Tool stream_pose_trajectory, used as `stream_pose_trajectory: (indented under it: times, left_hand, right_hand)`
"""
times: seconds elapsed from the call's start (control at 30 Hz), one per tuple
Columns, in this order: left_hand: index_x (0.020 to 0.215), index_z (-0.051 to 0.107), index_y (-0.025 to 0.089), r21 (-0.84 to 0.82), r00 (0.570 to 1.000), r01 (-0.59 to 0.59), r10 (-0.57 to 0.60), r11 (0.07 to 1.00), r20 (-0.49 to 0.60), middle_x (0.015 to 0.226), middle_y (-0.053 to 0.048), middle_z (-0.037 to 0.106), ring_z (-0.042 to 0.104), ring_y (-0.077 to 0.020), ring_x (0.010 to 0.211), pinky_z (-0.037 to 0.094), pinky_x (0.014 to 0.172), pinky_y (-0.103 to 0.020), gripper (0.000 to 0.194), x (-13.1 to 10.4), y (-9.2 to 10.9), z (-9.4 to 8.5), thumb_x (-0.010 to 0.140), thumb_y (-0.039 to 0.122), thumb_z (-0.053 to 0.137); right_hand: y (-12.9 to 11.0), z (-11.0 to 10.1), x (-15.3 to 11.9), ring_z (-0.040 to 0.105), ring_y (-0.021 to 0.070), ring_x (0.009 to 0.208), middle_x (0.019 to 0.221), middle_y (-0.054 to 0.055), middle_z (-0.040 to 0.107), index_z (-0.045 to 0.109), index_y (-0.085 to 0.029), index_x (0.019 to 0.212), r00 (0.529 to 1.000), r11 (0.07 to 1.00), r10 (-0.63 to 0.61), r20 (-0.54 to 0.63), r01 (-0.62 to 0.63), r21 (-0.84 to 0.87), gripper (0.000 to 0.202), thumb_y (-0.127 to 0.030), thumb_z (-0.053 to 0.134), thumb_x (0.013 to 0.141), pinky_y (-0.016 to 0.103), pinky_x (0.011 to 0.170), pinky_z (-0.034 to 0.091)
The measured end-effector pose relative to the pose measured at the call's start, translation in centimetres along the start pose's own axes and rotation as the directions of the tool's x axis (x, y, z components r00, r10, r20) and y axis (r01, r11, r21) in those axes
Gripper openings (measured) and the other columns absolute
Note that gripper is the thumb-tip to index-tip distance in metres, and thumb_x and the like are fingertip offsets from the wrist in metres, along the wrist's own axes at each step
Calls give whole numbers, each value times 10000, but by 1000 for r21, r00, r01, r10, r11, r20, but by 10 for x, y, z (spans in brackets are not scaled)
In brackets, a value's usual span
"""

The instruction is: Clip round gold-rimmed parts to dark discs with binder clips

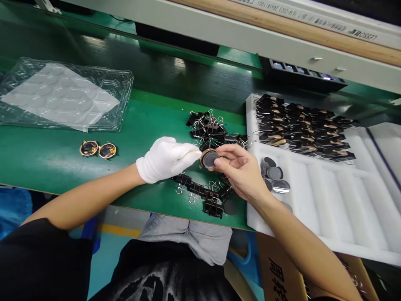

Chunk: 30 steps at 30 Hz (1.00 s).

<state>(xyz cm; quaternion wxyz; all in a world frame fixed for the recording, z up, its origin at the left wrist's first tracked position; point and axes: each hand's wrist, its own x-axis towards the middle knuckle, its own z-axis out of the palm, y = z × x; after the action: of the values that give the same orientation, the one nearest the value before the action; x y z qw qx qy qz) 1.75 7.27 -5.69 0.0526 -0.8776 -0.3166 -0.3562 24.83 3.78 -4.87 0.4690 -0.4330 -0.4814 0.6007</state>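
In front of me my left hand (171, 159), in a white glove, pinches the edge of a round gold-rimmed watch case (203, 155). My bare right hand (239, 169) has its thumb and fingers closed on a dark grey disc (209, 159), which lies against the face of the case. How far the disc sits inside the rim is hard to tell. Black binder clips (209, 125) are piled just behind my hands, and a row of more binder clips (196, 189) lies in front of them. Another dark disc (230, 207) rests near the table's front edge.
A white foam tray (308, 184) on the right bears rows of clipped pieces (300, 125) and several loose grey discs (275, 173). Two gold-rimmed round pieces (98, 149) lie at left, before a clear plastic tray (123, 96) with white paper. A black box (300, 75) stands behind.
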Motion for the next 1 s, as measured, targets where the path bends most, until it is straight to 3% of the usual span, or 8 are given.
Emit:
stream_pose_trajectory:
  times: [0.13, 0.3, 0.47, 0.53, 0.63, 0.73, 0.83, 1.0]
  left_hand:
    - [927, 718, 192, -217, 991, 54, -26, 975, 129, 593, 37, 667, 543, -111, 489, 416, 599, -277, 405, -2, 9, 0, 1074, 423, 419]
    - [755, 667, 190, -191, 980, 70, -32, 979, 194, 536, 42, 596, 489, -105, 470, 368, 575, -277, 416, -3, 8, 2, 1004, 508, 568]
    - [768, 693, 200, -201, 940, 120, -46, 972, 338, 572, 34, 618, 495, -107, 504, 354, 637, -299, 425, 9, -13, -22, 1045, 461, 504]
    - [767, 678, 205, -241, 912, 38, 65, 970, 405, 607, 28, 631, 541, -119, 558, 356, 664, -311, 440, 14, -16, -33, 992, 567, 569]
    - [718, 626, 200, -205, 804, -205, 285, 957, 522, 662, -19, 625, 566, -168, 621, 297, 621, -340, 553, 14, -9, -38, 876, 730, 639]
    - [655, 585, 197, -95, 753, -348, 339, 933, 564, 672, -42, 599, 540, -185, 623, 231, 592, -356, 476, 8, -1, -30, 913, 587, 673]
    - [624, 569, 199, -31, 796, -379, 343, 925, 500, 647, -34, 578, 514, -179, 603, 195, 591, -364, 359, 5, -4, -20, 951, 338, 621]
    - [588, 570, 184, 102, 946, -197, 162, 975, 279, 602, -45, 571, 493, -174, 575, 166, 586, -358, 435, 9, -17, -13, 990, 348, 545]
  right_hand:
    - [1, -1, 1, 751, 188, 912, 1063, 21, 760, 715, -273, 1040, 999, 997, -54, -5, 54, -51, 375, -366, 934, 750, 345, 792, 689]
    - [3, -2, 0, 749, 211, 981, 1063, 56, 770, 750, -230, 1040, 991, 983, -43, 125, 64, -172, 286, -361, 878, 820, 382, 896, 660]
    - [0, -3, -2, 755, 189, 917, 1026, 38, 778, 724, -238, 1006, 999, 997, -8, 37, 10, -78, 298, -354, 901, 795, 370, 873, 671]
    - [-3, -4, 0, 753, 197, 911, 1020, 34, 779, 724, -247, 990, 1000, 1000, 14, -17, -14, -24, 308, -379, 908, 782, 392, 878, 677]
    - [-6, -8, 3, 747, 196, 908, 1032, 25, 773, 726, -261, 984, 995, 999, 52, -81, -50, 19, 299, -417, 891, 789, 411, 903, 675]
    - [-5, -13, 8, 747, 189, 924, 1064, 19, 767, 731, -279, 1089, 993, 997, 75, -93, -72, 29, 323, -408, 858, 821, 427, 949, 664]
    - [-3, -15, 9, 749, 195, 960, 1082, 15, 761, 731, -291, 1141, 993, 996, 86, -80, -84, 38, 349, -378, 851, 825, 456, 988, 649]
    - [-6, -10, 8, 749, 190, 965, 1019, 17, 767, 759, -274, 1074, 992, 988, 116, -43, -111, 107, 329, -417, 887, 806, 456, 1000, 639]
